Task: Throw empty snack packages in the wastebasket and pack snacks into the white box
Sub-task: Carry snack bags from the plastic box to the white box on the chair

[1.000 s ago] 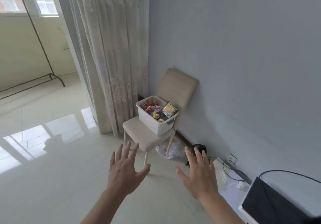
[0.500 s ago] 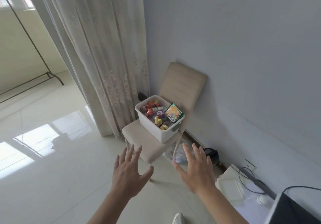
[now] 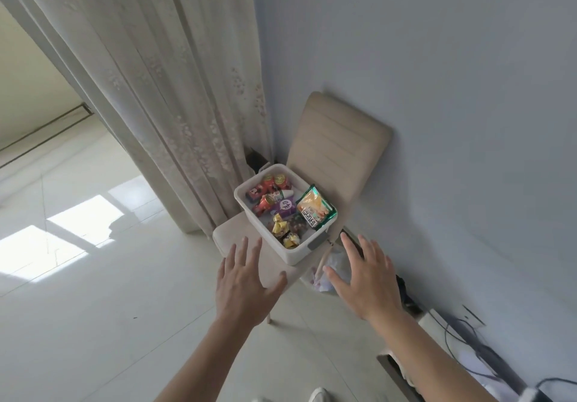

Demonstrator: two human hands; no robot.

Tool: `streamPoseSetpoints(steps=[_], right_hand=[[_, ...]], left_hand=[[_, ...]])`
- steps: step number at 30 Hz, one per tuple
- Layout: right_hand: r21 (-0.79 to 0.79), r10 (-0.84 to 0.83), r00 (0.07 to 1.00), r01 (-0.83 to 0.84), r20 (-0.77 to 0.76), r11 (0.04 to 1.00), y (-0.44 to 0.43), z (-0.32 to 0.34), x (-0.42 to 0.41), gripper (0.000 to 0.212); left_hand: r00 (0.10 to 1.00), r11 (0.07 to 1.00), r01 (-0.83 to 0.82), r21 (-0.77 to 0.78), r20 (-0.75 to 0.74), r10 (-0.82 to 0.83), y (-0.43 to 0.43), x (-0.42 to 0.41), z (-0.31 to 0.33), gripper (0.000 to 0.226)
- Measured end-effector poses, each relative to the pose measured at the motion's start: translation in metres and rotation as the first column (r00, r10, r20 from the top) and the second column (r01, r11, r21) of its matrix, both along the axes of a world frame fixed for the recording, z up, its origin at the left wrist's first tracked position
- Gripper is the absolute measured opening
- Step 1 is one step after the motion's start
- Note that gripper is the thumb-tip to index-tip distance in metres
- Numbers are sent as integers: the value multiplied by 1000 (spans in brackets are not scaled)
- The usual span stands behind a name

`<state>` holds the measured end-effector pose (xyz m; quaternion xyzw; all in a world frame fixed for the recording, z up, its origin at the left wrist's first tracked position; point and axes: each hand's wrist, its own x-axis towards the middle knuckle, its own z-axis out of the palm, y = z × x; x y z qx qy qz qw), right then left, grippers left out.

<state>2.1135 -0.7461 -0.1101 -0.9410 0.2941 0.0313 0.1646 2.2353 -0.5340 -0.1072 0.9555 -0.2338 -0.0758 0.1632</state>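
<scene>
Just beyond both hands [image 3: 246, 280] – white box [image 3: 292, 256].

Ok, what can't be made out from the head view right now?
- The wastebasket: only a pale plastic bag shows under the chair, partly behind the right hand; a bin cannot be confirmed.
- Bottom of the white box: covered by the snacks.
- Print on the green snack bag: too small to read.
- The white shoe: cut off by the bottom edge.
</scene>
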Motion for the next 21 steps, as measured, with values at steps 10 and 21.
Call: streamPoseSetpoints(steps=[10, 21], right_hand=[[31, 87, 994, -85, -66, 996, -54, -38, 79, 90], [57, 206, 972, -201, -109, 978, -101, -73, 179, 82]], left_hand=[[995, 998, -41, -47, -95, 36, -56, 62, -60, 88], [974, 997, -67, -35, -218, 58, -106, 147, -105, 91]])
